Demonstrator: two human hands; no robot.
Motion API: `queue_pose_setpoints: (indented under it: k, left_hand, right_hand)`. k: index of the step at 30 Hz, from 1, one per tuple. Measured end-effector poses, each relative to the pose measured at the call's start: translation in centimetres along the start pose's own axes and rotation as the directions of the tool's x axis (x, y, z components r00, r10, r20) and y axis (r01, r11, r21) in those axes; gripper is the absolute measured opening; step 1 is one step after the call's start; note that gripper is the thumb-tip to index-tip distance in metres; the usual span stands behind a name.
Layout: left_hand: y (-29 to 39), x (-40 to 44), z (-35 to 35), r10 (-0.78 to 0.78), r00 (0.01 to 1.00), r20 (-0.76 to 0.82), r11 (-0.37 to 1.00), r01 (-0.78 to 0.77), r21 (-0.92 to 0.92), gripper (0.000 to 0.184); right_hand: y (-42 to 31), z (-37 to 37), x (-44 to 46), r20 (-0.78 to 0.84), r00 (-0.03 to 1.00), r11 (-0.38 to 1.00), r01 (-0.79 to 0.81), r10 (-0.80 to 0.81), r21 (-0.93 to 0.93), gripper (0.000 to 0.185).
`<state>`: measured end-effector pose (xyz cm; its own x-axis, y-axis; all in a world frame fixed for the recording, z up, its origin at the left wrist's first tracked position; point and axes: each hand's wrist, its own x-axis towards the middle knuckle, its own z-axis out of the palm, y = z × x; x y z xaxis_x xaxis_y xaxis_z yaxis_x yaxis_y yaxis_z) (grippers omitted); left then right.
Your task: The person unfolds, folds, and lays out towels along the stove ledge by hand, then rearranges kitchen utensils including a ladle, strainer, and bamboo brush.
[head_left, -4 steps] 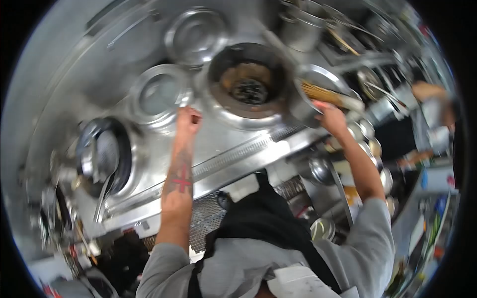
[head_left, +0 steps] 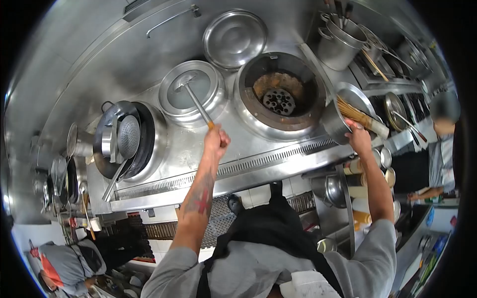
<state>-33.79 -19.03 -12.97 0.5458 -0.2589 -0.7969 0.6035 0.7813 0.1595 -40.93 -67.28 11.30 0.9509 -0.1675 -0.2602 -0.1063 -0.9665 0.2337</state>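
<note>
My left hand [head_left: 216, 142] is closed round the wooden end of a long metal ladle [head_left: 197, 103]. The ladle's head rests over a round basin [head_left: 213, 82] of cloudy liquid. On the right, my right hand [head_left: 358, 137] grips the rim of a deep metal pot [head_left: 334, 123]. A bamboo brush [head_left: 361, 119] lies in the pot, its thick handle sticking out over the rim beside my fingers. Between my hands is an open wok burner [head_left: 242, 102] with a perforated grate [head_left: 278, 102] at its bottom.
A wok [head_left: 105, 161] with a skimmer [head_left: 128, 137] sits at the left. A round lid [head_left: 235, 39] leans at the back. Tall pots [head_left: 340, 45] stand back right. Two other people [head_left: 74, 260] [head_left: 441, 159] are at the lower left and far right.
The picture is sharper and the whole view has shifted. The ladle in my left hand now shows clearly over the basin. My right hand is still at the pot.
</note>
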Motion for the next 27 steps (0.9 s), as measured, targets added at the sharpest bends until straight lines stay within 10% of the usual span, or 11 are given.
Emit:
queue_pose_setpoints:
  k: [3,5,17,27]
  left_hand:
    - [20.8,-3.0,3.2,0.440,0.882,0.169,0.805,-0.471,0.362,0.018]
    - [18.9,-4.9,2.7,0.467,0.856,0.222,0.715,-0.513,0.475,0.013]
    - [7.6,-12.4,1.9,0.035,0.983,0.182,0.756,-0.145,0.638,0.023]
    - [2.4,-16.9,-8.3,0.136,0.983,0.127,0.678,-0.186,0.712,0.021]
  right_hand:
    - [-11.1,8.0,16.7,-0.248,0.965,0.955,-0.011,0.088,0.296,0.043]
    - [-8.4,8.2,18.7,-0.220,0.970,0.972,-0.054,0.106,0.230,0.041]
    - [-2.0,13.1,29.1,-0.276,0.952,0.970,-0.066,0.132,0.233,0.034]
    - [-1.0,12.8,30.0,-0.251,0.956,0.950,-0.075,0.156,0.304,0.042]
